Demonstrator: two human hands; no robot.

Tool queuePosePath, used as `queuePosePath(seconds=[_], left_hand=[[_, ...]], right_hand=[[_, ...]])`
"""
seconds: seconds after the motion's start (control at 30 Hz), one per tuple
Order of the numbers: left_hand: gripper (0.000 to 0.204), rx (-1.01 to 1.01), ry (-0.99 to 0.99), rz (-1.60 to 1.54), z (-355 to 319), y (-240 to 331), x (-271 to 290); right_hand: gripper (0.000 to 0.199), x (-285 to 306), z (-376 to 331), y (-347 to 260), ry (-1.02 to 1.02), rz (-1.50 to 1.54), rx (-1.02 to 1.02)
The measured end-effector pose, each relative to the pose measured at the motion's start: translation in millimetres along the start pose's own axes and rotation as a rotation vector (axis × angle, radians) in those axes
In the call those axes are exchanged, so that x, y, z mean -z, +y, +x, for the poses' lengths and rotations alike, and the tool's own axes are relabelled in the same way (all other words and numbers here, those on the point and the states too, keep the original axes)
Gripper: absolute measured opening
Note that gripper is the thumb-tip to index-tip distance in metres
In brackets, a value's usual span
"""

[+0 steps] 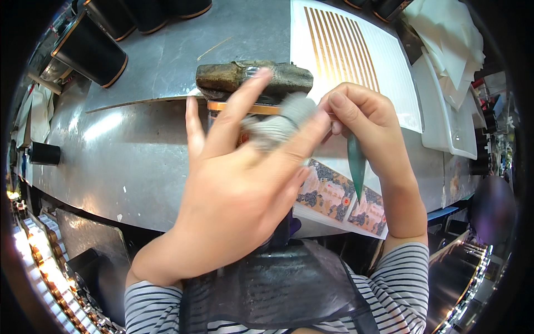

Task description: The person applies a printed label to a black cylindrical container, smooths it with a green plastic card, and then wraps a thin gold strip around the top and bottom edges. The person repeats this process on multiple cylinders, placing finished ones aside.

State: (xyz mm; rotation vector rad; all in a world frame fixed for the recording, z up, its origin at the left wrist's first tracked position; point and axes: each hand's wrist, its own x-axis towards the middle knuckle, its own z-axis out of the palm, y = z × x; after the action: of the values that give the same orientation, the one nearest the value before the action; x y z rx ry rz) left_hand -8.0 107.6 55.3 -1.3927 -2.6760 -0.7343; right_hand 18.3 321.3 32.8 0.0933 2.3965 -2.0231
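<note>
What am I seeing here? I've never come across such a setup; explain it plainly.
There is no machine: these are a person's two bare hands. The one picture comes from a wide fisheye camera worn on the head, looking down, so straight edges bend near the rim.

The left hand is blurred, with a pale grey bundle at its fingers; whether it grips the bundle is unclear. The right hand has its fingertips pinched, and a green pointed piece, apparently held in it, hangs down.

On the grey metal table lie a white sheet with copper-coloured stripes and a colourful printed sheet. A worn dark object sits beyond the left fingers, and black cylinders stand at the upper left.
</note>
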Motion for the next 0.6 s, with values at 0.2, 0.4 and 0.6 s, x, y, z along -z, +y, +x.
queuePosePath(seconds=[0.2, 0.4, 0.6], left_hand=[[0.117, 0.406, 0.294, -1.218, -31.7, -26.0, -43.7], [0.066, 0.237, 0.275, -0.455, -39.8, -23.6, -25.6], [0.051, 0.118, 0.076, 0.010, -15.4, -1.6, -4.4]], right_hand=[[0.017, -16.5, 3.4, -13.1, 0.002, -0.112, 0.095], [0.017, -14.1, 5.0, -3.9, 0.030, -0.004, 0.070], [0.022, -3.5, 0.4, -0.2, 0.021, -0.036, -0.008]])
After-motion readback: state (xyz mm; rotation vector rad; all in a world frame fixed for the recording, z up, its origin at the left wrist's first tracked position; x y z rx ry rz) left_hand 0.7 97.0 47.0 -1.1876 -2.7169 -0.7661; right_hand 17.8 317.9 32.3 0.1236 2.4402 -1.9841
